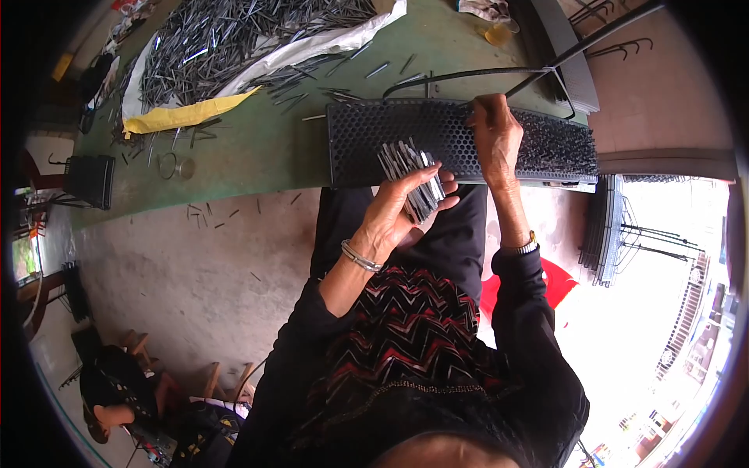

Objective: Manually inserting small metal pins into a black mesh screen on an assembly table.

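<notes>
My left hand (384, 214) is closed around a bundle of thin grey and black strips (409, 173), held up near the front edge of the board. A long black board full of round holes (367, 129) lies along the table's near edge. Over its middle is my right hand (498, 144), fingers bent and pinched at the holes; what sits between the fingertips is too small to make out. To the right of that hand, many short dark pieces (555, 147) fill the board's holes. The left part of the board shows bare holes.
A large heap of dark strips (250, 39) lies on a white sheet (328, 48) on the green table (273, 160), with loose ones scattered around. A black rod (589, 43) slants above the board. Black racks (602, 234) stand at the right. Another person (117, 390) is at lower left.
</notes>
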Action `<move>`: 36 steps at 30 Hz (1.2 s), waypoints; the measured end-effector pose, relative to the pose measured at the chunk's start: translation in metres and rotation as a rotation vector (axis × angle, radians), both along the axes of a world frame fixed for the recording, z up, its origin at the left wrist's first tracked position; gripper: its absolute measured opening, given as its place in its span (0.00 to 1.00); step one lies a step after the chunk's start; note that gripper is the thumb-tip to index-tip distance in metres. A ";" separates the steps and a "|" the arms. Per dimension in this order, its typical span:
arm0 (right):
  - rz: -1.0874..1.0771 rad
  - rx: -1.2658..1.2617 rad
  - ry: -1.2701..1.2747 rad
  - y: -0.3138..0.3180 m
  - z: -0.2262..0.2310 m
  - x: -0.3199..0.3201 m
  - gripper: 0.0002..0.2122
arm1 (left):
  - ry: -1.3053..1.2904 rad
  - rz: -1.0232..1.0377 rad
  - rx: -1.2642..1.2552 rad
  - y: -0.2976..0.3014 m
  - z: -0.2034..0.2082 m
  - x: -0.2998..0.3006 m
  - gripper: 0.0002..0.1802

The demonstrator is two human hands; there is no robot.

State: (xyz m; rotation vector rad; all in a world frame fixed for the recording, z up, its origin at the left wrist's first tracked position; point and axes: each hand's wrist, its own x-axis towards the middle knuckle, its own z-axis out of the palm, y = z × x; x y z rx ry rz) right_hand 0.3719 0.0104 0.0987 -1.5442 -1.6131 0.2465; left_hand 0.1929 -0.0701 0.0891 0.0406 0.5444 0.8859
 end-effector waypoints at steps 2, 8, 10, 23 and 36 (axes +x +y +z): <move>0.009 0.020 -0.016 0.000 0.000 0.000 0.02 | -0.009 0.012 -0.007 -0.001 -0.002 0.000 0.16; -0.018 -0.020 -0.059 0.000 0.002 0.006 0.02 | 0.107 -0.002 0.044 0.000 -0.002 -0.003 0.11; -0.017 -0.032 0.004 -0.002 0.005 0.005 0.03 | 0.127 -0.020 0.065 0.000 -0.001 -0.003 0.12; -0.033 -0.068 0.019 -0.004 0.008 0.001 0.03 | 0.155 -0.030 0.124 -0.001 -0.002 -0.002 0.14; -0.028 -0.045 -0.082 -0.002 -0.005 0.000 0.03 | 0.155 -0.012 0.080 -0.003 -0.001 -0.004 0.08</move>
